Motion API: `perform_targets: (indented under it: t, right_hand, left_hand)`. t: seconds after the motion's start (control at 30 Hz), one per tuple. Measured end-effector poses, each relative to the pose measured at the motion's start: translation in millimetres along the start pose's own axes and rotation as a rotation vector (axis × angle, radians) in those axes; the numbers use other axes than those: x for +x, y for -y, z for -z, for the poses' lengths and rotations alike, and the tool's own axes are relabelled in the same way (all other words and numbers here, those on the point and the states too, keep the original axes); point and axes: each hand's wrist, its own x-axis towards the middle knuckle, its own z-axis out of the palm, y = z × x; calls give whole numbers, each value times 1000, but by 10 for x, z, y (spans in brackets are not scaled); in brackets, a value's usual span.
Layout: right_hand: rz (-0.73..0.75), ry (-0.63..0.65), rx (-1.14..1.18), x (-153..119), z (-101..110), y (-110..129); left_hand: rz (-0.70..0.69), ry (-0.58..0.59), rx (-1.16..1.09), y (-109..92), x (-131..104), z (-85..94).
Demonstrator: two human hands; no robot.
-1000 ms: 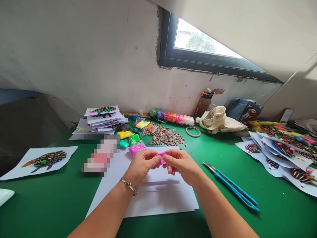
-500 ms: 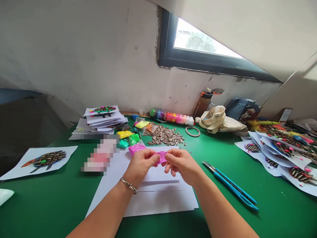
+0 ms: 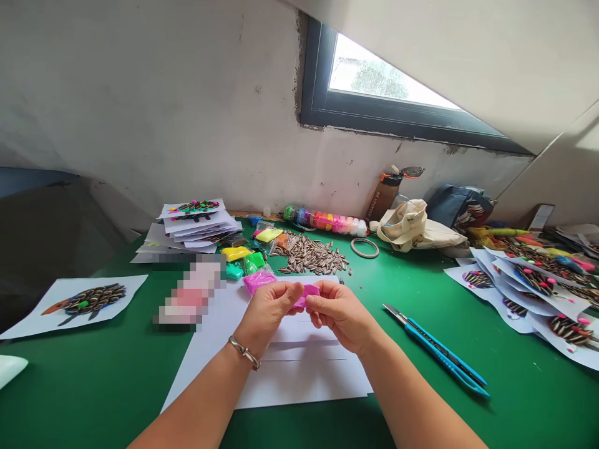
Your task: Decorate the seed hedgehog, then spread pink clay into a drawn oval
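A small piece of pink clay [image 3: 307, 294] is pinched between both hands above white paper sheets [image 3: 299, 380]. My left hand [image 3: 272, 310], with a silver bracelet at the wrist, grips its left side between thumb and fingers. My right hand [image 3: 337, 312] holds the right side with thumb and index finger, the other fingers curled below. Just beyond my left hand lies a pink clay packet [image 3: 258, 279], beside green [image 3: 254, 262] and yellow packets [image 3: 235, 253]. A heap of striped seeds [image 3: 316, 255] is spread behind the hands.
A blue utility knife [image 3: 440, 349] with its blade out lies right of the paper. Seed-decorated sheets sit at left [image 3: 93, 302] and right [image 3: 538, 287], with a paper stack [image 3: 201, 227] at back left. Behind are a tape roll [image 3: 365, 248], bottle [image 3: 384, 194] and cloth bag [image 3: 412, 227].
The pink clay looks more folded between the fingers. My left thumb has risen a little, and the right hand's fingers have closed in nearer to the clay.
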Motion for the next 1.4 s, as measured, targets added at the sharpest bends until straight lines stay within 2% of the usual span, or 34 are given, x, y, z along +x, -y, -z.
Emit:
perform_targets:
  t: [0.07, 0.27, 0.4, 0.57, 0.7, 0.87, 1.03, 1.27, 1.4]
  right_hand:
    - [-5, -15, -24, -3, 4, 18]
    - [-12, -13, -71, -38, 6, 75]
    - [-1, -20, -22, -32, 20, 80]
    - [-59, -44, 147, 7, 30, 23]
    - [-90, -16, 160, 20, -12, -36]
    - [18, -19, 18, 3, -27, -40]
    - [21, -39, -145, -9, 22, -25]
    - [19, 10, -158, 1, 39, -12]
    - [57, -26, -166, 10, 48, -28]
  left_hand:
    - [3, 6, 35, 15, 4, 13]
    - [73, -109, 53, -28, 1, 5]
    - [12, -77, 82, -56, 5, -3]
    - [-42, -160, 42, -45, 20, -5]
    - [-59, -179, 43, -40, 17, -10]
    - [-35, -85, 20, -16, 4, 4]
    - [-75, -4, 56, -19, -2, 15]
    - [-37, -30, 61, -21, 16, 17]
    - [-20, -24, 48, 2, 26, 19]
